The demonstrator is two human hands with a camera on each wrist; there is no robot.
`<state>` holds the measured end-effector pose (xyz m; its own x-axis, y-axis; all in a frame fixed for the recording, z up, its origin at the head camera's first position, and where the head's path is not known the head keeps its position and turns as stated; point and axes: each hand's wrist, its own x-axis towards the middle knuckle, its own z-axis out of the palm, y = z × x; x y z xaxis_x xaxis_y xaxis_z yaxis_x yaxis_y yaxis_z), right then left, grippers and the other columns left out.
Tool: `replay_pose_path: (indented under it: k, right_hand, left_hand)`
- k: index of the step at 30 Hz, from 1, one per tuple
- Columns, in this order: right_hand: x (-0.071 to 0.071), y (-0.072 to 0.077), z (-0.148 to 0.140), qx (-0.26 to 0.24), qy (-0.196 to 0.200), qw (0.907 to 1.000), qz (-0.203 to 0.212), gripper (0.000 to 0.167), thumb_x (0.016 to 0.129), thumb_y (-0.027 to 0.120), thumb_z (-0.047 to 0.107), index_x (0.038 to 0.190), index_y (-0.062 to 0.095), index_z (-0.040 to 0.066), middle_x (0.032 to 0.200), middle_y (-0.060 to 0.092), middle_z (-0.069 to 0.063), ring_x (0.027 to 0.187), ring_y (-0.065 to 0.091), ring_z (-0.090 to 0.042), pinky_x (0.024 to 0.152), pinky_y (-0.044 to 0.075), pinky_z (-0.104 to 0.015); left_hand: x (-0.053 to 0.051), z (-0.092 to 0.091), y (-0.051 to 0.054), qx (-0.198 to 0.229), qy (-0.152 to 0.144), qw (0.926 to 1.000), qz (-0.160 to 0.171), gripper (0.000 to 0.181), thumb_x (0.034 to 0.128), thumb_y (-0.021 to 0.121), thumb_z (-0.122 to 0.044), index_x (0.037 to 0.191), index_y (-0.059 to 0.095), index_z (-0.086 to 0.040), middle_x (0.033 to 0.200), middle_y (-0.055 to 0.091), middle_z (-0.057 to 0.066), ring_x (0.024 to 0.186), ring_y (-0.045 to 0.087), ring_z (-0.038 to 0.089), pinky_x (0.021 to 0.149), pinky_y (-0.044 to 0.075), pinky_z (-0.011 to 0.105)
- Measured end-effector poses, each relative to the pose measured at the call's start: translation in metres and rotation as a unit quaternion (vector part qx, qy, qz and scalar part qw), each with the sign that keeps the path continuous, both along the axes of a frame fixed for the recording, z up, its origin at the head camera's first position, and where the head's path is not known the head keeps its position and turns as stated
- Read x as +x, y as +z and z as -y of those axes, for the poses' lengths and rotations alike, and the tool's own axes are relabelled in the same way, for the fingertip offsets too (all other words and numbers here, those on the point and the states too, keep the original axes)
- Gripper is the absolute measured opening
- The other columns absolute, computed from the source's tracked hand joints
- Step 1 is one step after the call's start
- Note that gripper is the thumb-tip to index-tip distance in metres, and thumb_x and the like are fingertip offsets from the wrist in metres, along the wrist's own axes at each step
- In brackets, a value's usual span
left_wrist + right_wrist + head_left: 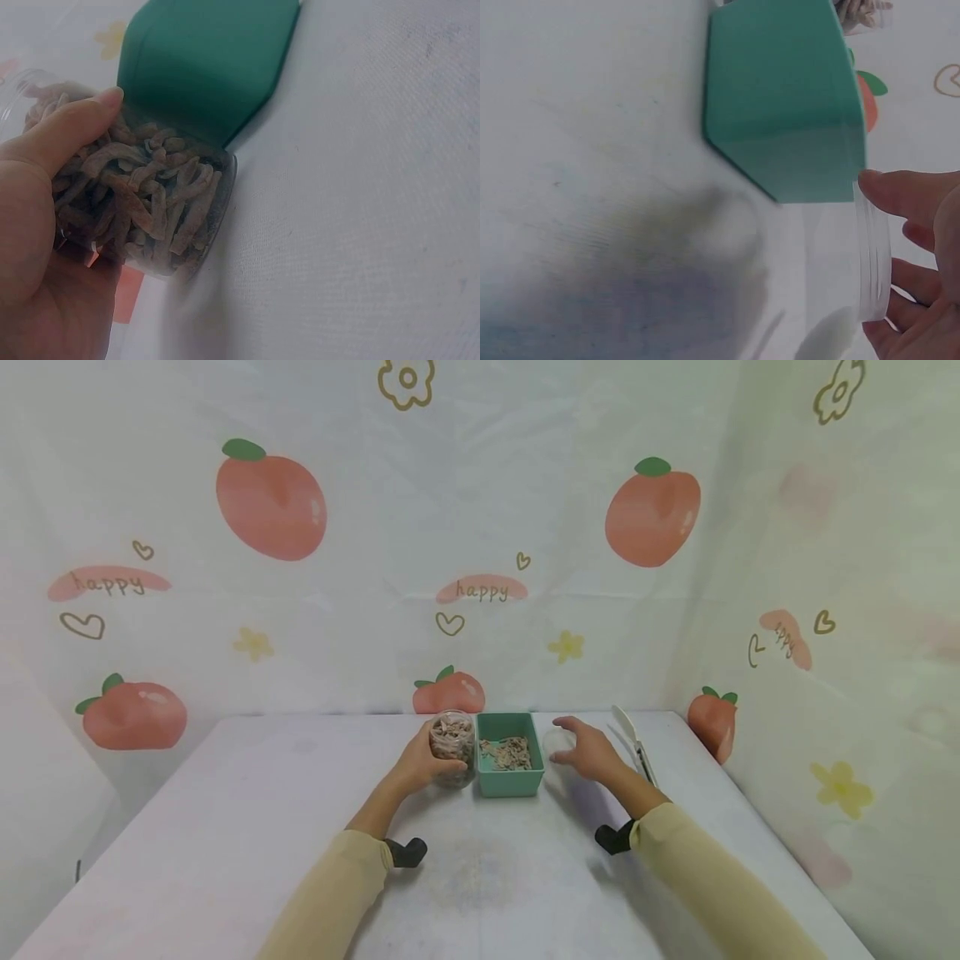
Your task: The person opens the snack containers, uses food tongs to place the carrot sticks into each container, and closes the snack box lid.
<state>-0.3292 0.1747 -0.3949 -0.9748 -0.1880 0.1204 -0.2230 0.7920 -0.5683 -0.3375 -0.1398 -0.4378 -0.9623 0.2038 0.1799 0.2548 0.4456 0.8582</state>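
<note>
My left hand [422,766] grips a clear jar [452,745], thumb on the near side. Dried, greyish-brown strips [150,195] fill much of the jar, which stands upright against the left side of a green rectangular box [510,783]. More such strips [512,753] lie loose inside that box. Right of the box, my right hand [592,753] holds a clear round lid [874,255] by its rim, between thumb and fingers. The lid is on edge in the right wrist view, above the table, and looks faint in the head view.
Tongs [635,743] with a pale tip lie on the white table [480,893] right of my right hand, partly behind the forearm. A white backdrop [480,485] printed with fruit rises behind the table and along the right.
</note>
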Motion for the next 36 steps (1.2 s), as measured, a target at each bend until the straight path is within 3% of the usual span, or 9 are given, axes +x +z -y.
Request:
replay_pose_path:
  k: [17, 23, 30, 36]
  right_hand:
    - [0.0, 0.046, 0.012, -0.015, 0.007, 0.9997, -0.021, 0.064, 0.087, 0.074, 0.018, 0.143, 0.045, 0.009, 0.147, 0.043, -0.016, 0.134, 0.038, -0.039, 0.106, 0.033, -0.055]
    - [0.004, 0.041, 0.026, -0.057, 0.012, 0.9965, -0.06, 0.062, 0.086, 0.076, 0.025, 0.141, 0.049, 0.014, 0.146, 0.045, -0.014, 0.135, 0.039, -0.036, 0.105, 0.035, -0.054]
    - [0.007, 0.034, 0.039, -0.121, 0.03, 0.9854, -0.116, 0.058, 0.084, 0.078, 0.025, 0.136, 0.055, 0.014, 0.141, 0.051, -0.012, 0.131, 0.044, -0.034, 0.102, 0.038, -0.054]
    - [0.006, 0.031, 0.054, -0.15, 0.041, 0.9804, -0.121, 0.057, 0.082, 0.079, 0.026, 0.134, 0.058, 0.015, 0.14, 0.053, -0.009, 0.129, 0.047, -0.034, 0.101, 0.039, -0.054]
  left_hand:
    - [-0.001, 0.001, -0.002, 0.001, 0.005, 1.0, 0.002, 0.096, 0.074, 0.087, -0.024, 0.149, 0.029, -0.008, 0.136, 0.048, 0.015, 0.125, 0.046, 0.032, 0.102, 0.038, 0.051]
    - [0.001, 0.001, -0.004, 0.008, 0.005, 0.9999, 0.005, 0.096, 0.0737, 0.087, -0.024, 0.149, 0.029, -0.007, 0.136, 0.048, 0.016, 0.125, 0.046, 0.032, 0.102, 0.038, 0.051]
    - [0.002, 0.0, -0.003, 0.016, -0.007, 0.9998, 0.0, 0.096, 0.0734, 0.087, -0.026, 0.148, 0.029, -0.007, 0.135, 0.049, 0.015, 0.123, 0.047, 0.031, 0.1, 0.039, 0.05]
    - [0.002, 0.001, 0.0, 0.015, -0.007, 0.9999, -0.002, 0.096, 0.0729, 0.087, -0.025, 0.148, 0.03, -0.007, 0.135, 0.049, 0.015, 0.124, 0.047, 0.031, 0.101, 0.038, 0.05]
